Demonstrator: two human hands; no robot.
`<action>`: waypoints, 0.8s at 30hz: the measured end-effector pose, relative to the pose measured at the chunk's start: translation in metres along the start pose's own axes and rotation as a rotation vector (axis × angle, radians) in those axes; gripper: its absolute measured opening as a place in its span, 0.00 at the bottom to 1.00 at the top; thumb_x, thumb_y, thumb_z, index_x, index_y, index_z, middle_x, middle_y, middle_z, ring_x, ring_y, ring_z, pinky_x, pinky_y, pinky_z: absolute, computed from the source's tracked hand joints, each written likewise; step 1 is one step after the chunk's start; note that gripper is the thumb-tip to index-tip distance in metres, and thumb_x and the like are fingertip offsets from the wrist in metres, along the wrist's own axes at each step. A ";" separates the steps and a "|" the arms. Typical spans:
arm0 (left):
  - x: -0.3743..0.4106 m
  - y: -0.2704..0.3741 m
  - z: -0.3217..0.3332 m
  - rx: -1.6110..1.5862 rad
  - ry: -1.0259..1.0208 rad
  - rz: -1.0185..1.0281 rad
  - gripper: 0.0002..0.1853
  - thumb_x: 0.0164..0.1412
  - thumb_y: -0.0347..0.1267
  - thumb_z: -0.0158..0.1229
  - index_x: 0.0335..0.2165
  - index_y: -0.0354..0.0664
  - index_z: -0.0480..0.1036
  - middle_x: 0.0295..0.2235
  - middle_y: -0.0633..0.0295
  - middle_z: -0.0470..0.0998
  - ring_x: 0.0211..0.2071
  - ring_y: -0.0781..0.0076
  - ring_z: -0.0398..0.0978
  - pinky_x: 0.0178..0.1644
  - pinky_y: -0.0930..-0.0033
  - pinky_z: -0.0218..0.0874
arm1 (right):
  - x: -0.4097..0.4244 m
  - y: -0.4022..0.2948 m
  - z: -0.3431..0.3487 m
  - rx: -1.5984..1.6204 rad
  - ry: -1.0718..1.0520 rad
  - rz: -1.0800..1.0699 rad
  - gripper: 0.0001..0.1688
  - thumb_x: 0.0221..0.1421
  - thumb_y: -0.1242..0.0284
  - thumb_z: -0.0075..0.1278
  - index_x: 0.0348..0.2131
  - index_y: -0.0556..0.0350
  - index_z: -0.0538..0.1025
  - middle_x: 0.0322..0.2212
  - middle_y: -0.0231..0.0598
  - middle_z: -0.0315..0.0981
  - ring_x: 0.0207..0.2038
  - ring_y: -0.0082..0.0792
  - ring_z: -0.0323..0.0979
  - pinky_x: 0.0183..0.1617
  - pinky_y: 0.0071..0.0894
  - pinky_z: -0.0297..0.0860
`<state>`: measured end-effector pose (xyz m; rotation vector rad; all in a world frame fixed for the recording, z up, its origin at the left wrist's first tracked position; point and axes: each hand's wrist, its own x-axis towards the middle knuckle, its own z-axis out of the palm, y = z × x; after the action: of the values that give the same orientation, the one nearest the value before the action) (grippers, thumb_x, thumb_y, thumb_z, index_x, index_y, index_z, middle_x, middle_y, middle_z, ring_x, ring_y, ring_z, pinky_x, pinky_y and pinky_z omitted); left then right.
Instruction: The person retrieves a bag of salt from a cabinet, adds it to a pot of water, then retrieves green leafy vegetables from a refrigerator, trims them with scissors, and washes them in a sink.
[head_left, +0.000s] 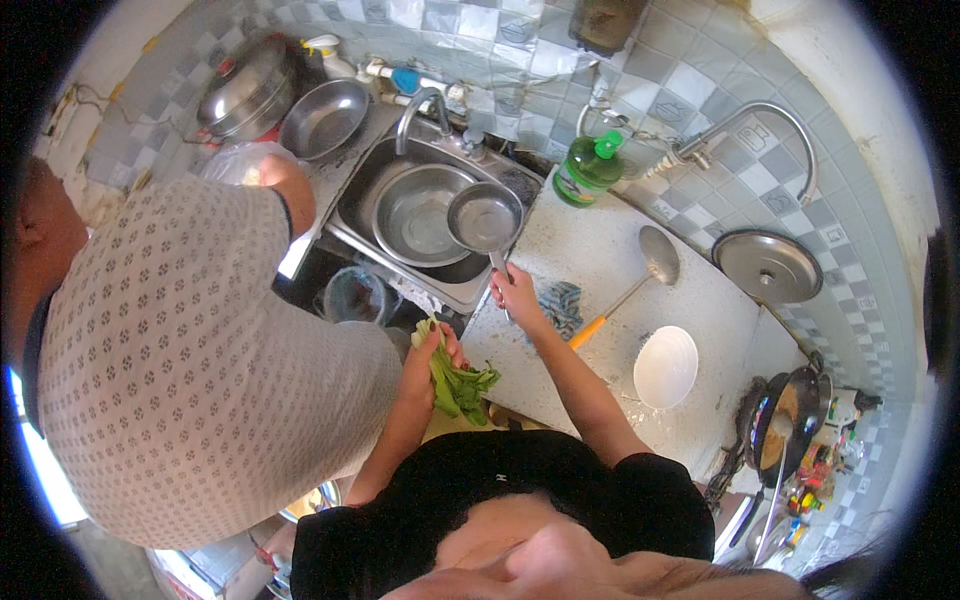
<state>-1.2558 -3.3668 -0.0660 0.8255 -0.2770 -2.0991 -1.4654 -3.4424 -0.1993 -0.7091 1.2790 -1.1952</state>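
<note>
My left hand (435, 354) grips a bunch of leafy greens (461, 388) by its pale stems, with the leaves hanging down past the counter's front edge. In my right hand (517, 296) is the handle of a metal ladle-like pan (486, 216). Its round bowl is over the right side of the sink (465, 296), overlapping the rim of a large metal basin (409, 225). The basin sits inside the sink beneath the faucet (420, 112). Beside my right wrist lies a striped cloth (561, 306) on the white counter (585, 240).
Another person in a patterned shirt (180, 360) stands close on the left, a hand at a plastic bag (240, 161). A ladle (660, 255), a white bowl (666, 367) and a green pump bottle (589, 169) stand right. A wok (784, 427) is far right; a bucket (356, 295) is below.
</note>
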 end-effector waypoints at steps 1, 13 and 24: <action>0.003 0.001 -0.002 -0.018 -0.007 -0.007 0.11 0.65 0.40 0.46 0.37 0.45 0.65 0.24 0.66 0.65 0.24 0.71 0.65 0.34 0.65 0.59 | -0.007 0.000 -0.002 0.036 0.013 -0.011 0.08 0.58 0.71 0.46 0.30 0.59 0.69 0.16 0.29 0.63 0.13 0.18 0.58 0.14 0.20 0.54; 0.025 -0.003 -0.014 0.074 -0.091 -0.080 0.13 0.64 0.44 0.47 0.36 0.47 0.65 0.24 0.68 0.64 0.25 0.73 0.64 0.35 0.64 0.60 | -0.063 0.030 -0.073 -0.090 0.312 -0.029 0.08 0.59 0.69 0.45 0.29 0.55 0.69 0.15 0.29 0.64 0.14 0.19 0.60 0.16 0.22 0.58; 0.040 -0.001 -0.021 0.030 -0.058 -0.063 0.12 0.63 0.41 0.47 0.37 0.45 0.65 0.24 0.67 0.65 0.26 0.72 0.64 0.34 0.64 0.60 | -0.067 -0.036 -0.086 -1.415 0.452 -0.294 0.10 0.55 0.71 0.47 0.34 0.60 0.70 0.29 0.47 0.72 0.30 0.47 0.70 0.36 0.48 0.66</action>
<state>-1.2604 -3.3952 -0.1010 0.8011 -0.3185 -2.1852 -1.5485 -3.3722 -0.1621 -1.7214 2.4584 -0.4903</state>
